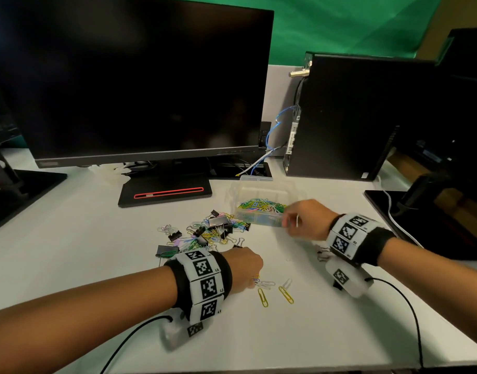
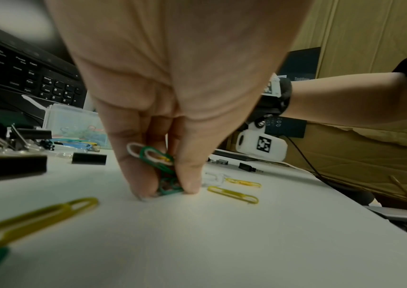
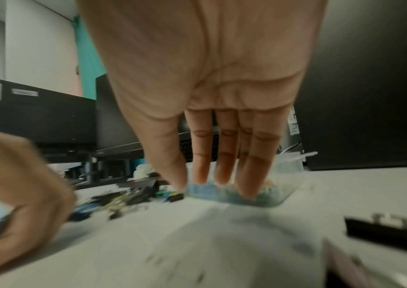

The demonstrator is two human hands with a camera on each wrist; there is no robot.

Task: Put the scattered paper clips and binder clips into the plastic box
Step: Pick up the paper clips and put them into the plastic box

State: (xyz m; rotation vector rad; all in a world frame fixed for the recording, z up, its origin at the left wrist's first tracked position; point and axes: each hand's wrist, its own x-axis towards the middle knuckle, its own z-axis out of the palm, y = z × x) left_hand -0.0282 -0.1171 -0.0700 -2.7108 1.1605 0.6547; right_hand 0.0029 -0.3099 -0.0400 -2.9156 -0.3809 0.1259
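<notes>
While the left hand point(image 2: 172, 93) pinches a small bunch of green and white paper clips point(image 2: 157, 161) against the white desk point(image 1: 96, 265), the right hand point(image 1: 304, 220) is over at the plastic box point(image 1: 261, 203), fingers point(image 3: 224, 155) straight and loose, holding nothing. Box already has lots of coloured clips in it. The mixed pile of binder clips point(image 1: 218, 222) sits just left of the box, and two yellow clips point(image 1: 286, 294) lie near the left hand.
</notes>
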